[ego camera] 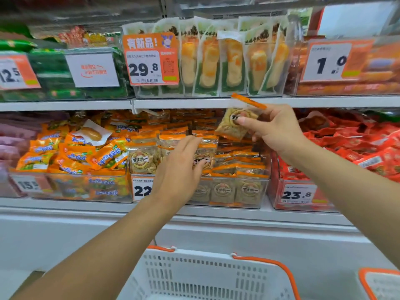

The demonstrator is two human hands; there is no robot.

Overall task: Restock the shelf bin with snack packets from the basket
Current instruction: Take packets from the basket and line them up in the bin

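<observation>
My right hand [275, 128] pinches a clear snack packet with an orange top strip [234, 124], held up above the clear shelf bin [249, 191] on the lower shelf. The bin holds several matching packets with round black-lettered labels [142, 161]. My left hand [181, 167] reaches into the bin with straight fingers that rest on the upright packets in its middle. The white basket with orange handles [207, 276] stands below me at the bottom of the view; its contents are hidden.
Left of the bin is a bin of orange packets [71, 156], right of it a bin of red packets [357, 152]. The upper shelf carries upright pale and green packets [229, 61] and price tags [151, 59]. A second orange-rimmed basket [381, 282] shows at the bottom right.
</observation>
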